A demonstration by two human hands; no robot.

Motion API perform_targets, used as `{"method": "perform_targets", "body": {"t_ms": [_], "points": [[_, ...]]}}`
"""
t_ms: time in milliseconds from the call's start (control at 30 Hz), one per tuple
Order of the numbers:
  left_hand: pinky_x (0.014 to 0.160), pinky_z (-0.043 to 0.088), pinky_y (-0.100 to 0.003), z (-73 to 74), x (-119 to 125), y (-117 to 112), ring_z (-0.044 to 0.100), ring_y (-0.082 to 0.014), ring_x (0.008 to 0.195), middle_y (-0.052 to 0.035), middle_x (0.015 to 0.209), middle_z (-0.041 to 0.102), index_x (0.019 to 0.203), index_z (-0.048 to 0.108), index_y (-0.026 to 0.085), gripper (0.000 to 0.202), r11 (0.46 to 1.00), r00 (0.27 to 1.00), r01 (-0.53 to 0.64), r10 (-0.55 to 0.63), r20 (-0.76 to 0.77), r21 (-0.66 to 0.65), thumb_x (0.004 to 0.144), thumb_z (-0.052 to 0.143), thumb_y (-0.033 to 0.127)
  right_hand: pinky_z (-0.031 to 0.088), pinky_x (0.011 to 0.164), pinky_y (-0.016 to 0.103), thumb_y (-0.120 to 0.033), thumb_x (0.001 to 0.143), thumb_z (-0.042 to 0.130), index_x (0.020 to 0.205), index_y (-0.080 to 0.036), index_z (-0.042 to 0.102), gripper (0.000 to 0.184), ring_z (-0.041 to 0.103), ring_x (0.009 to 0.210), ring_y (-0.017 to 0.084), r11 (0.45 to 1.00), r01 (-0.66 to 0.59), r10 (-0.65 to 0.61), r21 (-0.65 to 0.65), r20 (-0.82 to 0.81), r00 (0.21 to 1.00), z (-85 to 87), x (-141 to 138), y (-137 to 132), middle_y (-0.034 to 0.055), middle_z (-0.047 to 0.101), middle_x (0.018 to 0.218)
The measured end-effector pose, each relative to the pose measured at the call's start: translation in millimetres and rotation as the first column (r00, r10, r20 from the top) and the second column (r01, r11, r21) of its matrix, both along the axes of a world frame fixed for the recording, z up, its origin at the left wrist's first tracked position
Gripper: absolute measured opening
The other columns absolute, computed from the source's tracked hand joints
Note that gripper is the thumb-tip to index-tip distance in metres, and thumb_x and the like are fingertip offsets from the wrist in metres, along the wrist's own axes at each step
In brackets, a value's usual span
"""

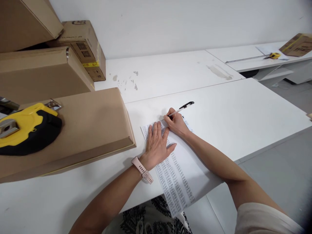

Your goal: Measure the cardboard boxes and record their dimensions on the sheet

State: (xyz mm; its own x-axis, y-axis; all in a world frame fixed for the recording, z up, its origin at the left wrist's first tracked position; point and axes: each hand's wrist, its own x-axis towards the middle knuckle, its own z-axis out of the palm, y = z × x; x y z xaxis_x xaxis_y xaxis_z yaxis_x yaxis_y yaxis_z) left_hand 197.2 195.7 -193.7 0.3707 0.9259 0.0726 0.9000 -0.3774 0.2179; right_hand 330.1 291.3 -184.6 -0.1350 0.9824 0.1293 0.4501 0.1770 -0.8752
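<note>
A pen (pixel 180 108) with a white barrel and a black clip is gripped in my right hand (pixel 175 123), its tip down at the top edge of a sheet of paper (pixel 181 175). Columns of small dark writing run along the sheet's left side, and its lower end hangs past the table's front edge. My left hand (pixel 157 144) lies flat on the upper part of the sheet with the fingers spread, just left of my right hand. A pale pink watch band (pixel 142 169) circles my left wrist.
A large cardboard box (pixel 97 120) lies left of the sheet, with a yellow and black tape measure (pixel 31 126) on it. More boxes (pixel 83 48) stack behind. On the far right table are another tape measure (pixel 275 56), its blade extended, and a small box (pixel 297 45).
</note>
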Motion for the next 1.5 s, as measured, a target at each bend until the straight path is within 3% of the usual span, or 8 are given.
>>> {"method": "perform_targets", "body": {"t_ms": [433, 1500], "points": [[0.128, 0.015, -0.061, 2.1, 0.1, 0.7, 0.021, -0.0449, 0.157, -0.0288, 0.167, 0.029, 0.151, 0.043, 0.006, 0.075, 1.0, 1.0, 0.007, -0.007, -0.025, -0.014, 0.1, 0.045, 0.061, 0.029, 0.056, 0.03, -0.025, 0.081, 0.054, 0.072, -0.025, 0.041, 0.016, 0.037, 0.056, 0.013, 1.0, 0.015, -0.015, 0.002, 0.015, 1.0, -0.2, 1.1, 0.8, -0.0073, 0.039, 0.057], [0.128, 0.016, -0.061, 5.4, 0.6, 0.3, 0.021, -0.0436, 0.158, -0.0267, 0.168, 0.031, 0.15, 0.043, 0.008, 0.074, 1.0, 1.0, 0.007, -0.007, -0.016, -0.023, 0.099, 0.046, 0.061, 0.029, 0.056, 0.03, -0.025, 0.08, 0.054, 0.072, -0.026, 0.041, 0.015, 0.037, 0.056, 0.014, 0.999, 0.039, -0.04, 0.012, 0.034, 0.999, -2.9, 2.8, 1.5, -0.0068, 0.039, 0.056]]}}
